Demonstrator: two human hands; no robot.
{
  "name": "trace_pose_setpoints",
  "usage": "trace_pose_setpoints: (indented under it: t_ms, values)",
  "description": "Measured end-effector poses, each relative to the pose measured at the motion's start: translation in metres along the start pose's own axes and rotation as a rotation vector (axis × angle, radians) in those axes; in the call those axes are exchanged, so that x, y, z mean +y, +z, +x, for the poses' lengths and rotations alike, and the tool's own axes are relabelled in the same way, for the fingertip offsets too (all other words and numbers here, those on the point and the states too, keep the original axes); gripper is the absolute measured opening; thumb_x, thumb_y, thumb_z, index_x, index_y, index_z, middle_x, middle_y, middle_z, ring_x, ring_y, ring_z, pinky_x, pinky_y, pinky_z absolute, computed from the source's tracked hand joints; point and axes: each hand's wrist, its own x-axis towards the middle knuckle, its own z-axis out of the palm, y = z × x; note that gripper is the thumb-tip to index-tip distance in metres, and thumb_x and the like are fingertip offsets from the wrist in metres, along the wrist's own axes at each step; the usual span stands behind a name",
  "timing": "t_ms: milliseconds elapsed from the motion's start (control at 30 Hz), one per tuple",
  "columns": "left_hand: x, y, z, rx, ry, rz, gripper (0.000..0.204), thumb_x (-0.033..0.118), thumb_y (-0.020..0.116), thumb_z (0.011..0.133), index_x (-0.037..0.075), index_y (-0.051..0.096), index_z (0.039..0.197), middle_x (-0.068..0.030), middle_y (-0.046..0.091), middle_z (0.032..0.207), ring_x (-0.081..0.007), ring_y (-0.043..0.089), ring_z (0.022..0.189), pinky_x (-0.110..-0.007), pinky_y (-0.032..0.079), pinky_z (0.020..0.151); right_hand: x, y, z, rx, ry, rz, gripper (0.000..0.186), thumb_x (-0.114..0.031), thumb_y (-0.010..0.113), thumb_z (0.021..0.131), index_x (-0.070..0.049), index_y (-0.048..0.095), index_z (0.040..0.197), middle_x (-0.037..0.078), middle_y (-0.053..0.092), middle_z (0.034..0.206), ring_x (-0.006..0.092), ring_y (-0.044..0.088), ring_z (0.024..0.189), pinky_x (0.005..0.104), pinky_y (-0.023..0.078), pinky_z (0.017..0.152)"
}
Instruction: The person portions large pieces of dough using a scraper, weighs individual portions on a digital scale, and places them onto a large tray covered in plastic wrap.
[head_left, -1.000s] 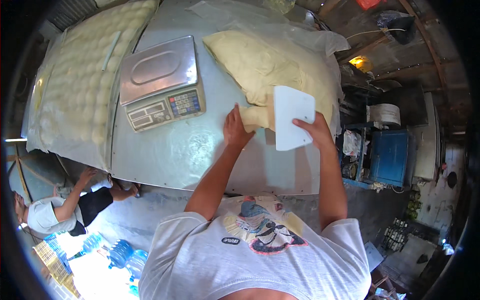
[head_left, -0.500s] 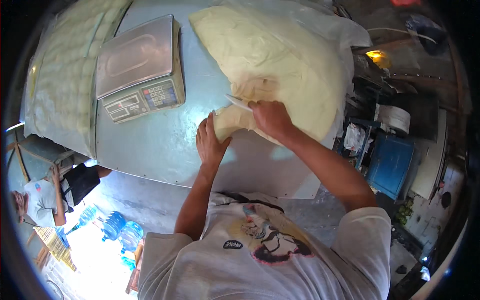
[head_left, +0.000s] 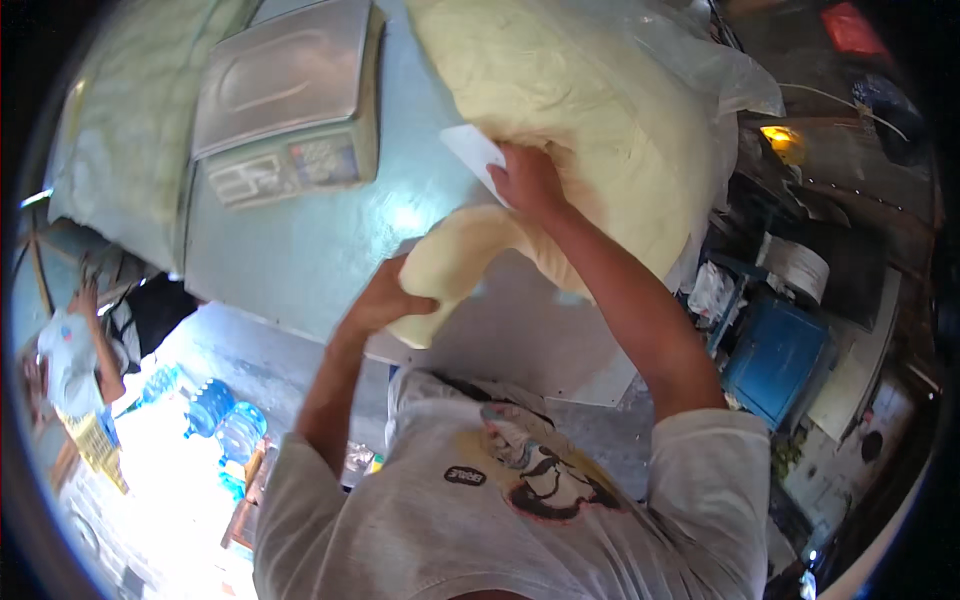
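Observation:
A big pale-yellow mass of dough (head_left: 620, 130) lies over the right part of the metal-topped table. From its near edge a thick strip of dough (head_left: 455, 245) curves out to the left and toward me. My left hand (head_left: 378, 298) is closed round the strip's free end, thumb on top, close to the table's front edge. In my right hand (head_left: 532, 185) I grip a flat white dough scraper (head_left: 468, 150), its blade pointing left beside the main mass. The far end of the strip runs under my right forearm, so where it joins the mass is partly hidden.
A digital scale (head_left: 285, 80) with a steel plate stands at the left of the table (head_left: 270, 240). Left of it is a plastic-covered batch of pale pieces (head_left: 130, 140). Clear plastic sheeting (head_left: 735, 85) edges the dough. Another person (head_left: 85, 350) is at far left, near large blue water bottles (head_left: 225, 415).
My left hand has pulled the dough strip toward me and left, and it is longer now. The right hand has moved up a little, turning the scraper's flat face into view.

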Motion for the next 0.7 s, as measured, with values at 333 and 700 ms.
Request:
trace_pose_setpoints:
  t_ms: [333, 700]
  values:
    - [-0.091, 0.004, -0.066, 0.641, 0.263, 0.915, 0.073, 0.012, 0.080, 0.066, 0.011, 0.048, 0.131, -0.0126, 0.057, 0.123, -0.0335, 0.052, 0.116, -0.045, 0.041, 0.100, -0.184, -0.047, -0.096, -0.072, 0.012, 0.231, 0.032, -0.012, 0.058, 0.085, 0.004, 0.059, 0.113, 0.022, 0.065, 0.075, 0.0376, 0.066, 0.069, 0.0476, 0.053, 0.067]
    - [-0.100, -0.031, -0.060, 0.548, 0.044, 0.773, 0.065, 0.012, 0.077, 0.066, 0.000, 0.043, 0.120, -0.0224, 0.056, 0.114, -0.0398, 0.055, 0.108, -0.046, 0.047, 0.092, -0.220, 0.086, -0.099, -0.215, 0.215, -0.021, 0.016, -0.014, 0.058, 0.088, -0.001, 0.059, 0.097, 0.020, 0.065, 0.079, 0.0404, 0.064, 0.070, 0.0493, 0.051, 0.064]
